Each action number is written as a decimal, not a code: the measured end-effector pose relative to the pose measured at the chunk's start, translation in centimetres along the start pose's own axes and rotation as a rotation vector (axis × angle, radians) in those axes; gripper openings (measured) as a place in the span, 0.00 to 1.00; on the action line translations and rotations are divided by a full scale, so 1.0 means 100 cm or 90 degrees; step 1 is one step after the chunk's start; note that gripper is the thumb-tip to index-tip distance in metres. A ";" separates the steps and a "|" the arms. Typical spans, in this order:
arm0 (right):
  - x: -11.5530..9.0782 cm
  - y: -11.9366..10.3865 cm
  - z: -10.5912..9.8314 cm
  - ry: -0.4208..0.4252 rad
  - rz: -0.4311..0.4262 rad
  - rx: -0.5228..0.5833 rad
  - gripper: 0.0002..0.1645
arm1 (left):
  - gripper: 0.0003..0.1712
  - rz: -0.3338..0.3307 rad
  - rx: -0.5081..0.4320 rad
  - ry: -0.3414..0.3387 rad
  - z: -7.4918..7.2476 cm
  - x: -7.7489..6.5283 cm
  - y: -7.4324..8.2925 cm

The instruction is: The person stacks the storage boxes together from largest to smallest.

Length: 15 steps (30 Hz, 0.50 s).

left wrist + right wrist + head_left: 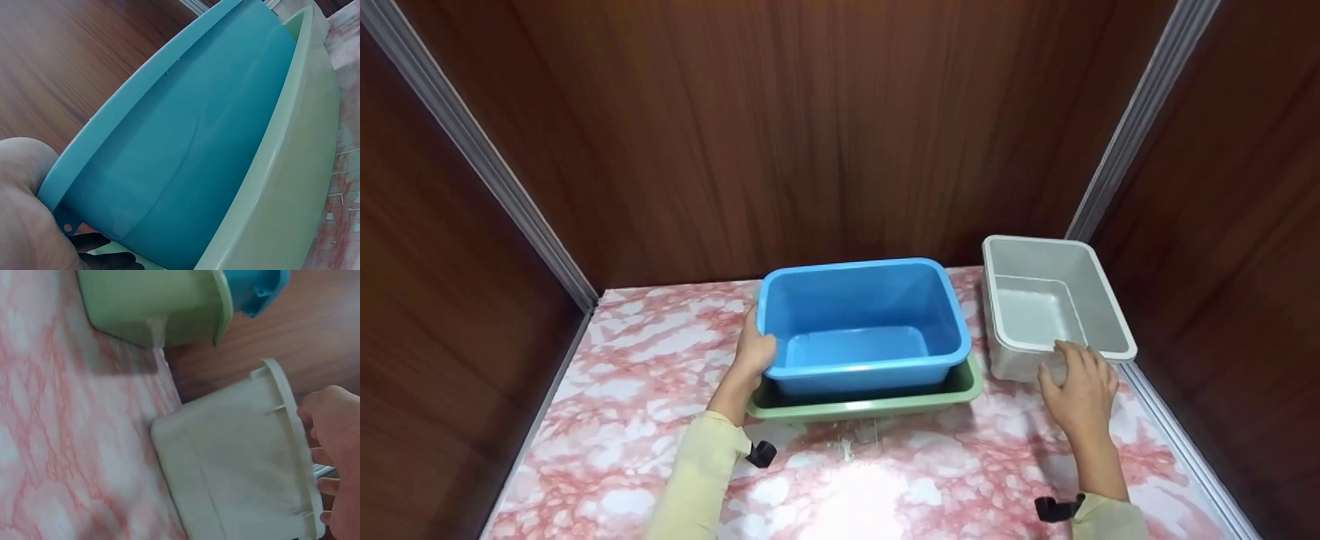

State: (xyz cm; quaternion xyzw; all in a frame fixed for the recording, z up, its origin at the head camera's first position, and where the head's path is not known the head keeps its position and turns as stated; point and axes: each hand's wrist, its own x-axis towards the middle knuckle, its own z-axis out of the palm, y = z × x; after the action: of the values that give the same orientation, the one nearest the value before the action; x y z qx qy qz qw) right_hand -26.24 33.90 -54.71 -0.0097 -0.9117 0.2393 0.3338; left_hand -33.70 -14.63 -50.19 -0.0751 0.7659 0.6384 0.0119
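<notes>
A blue plastic bin [859,367] sits tilted inside a green bin [862,409], its front wall rising above the green rim. My left hand [754,349] grips the blue bin at its left end, thumb over the rim; in the left wrist view the fingers of that hand [34,208] reach beneath the rim. To the right stands a light grey bin [1031,365], with nothing inside it. My right hand [1080,390] is at its front rim, fingers spread and lightly bent; the right wrist view shows the fingertips of that hand [337,444] right beside the rim.
The bins stand on a tabletop [645,420] with a red-and-white marbled cover. Dark wood-grain panels [810,135] enclose the back and sides, with metal strips [1147,112] at the corners. White scuffs [846,444] mark the cover before the green bin.
</notes>
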 end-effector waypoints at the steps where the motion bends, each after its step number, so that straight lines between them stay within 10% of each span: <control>1: 0.001 0.000 0.002 0.006 -0.002 0.000 0.23 | 0.41 0.005 -0.002 0.002 0.000 0.000 0.000; 15: -0.002 0.000 0.012 0.045 0.008 0.012 0.20 | 0.41 0.008 -0.010 0.008 0.001 -0.001 -0.003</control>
State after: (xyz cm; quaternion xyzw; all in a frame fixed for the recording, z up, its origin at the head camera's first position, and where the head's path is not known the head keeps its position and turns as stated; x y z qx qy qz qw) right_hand -26.78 33.33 -55.65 -0.0204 -0.8971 0.2492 0.3642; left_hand -33.54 -14.55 -50.53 -0.0743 0.7614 0.6440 0.0022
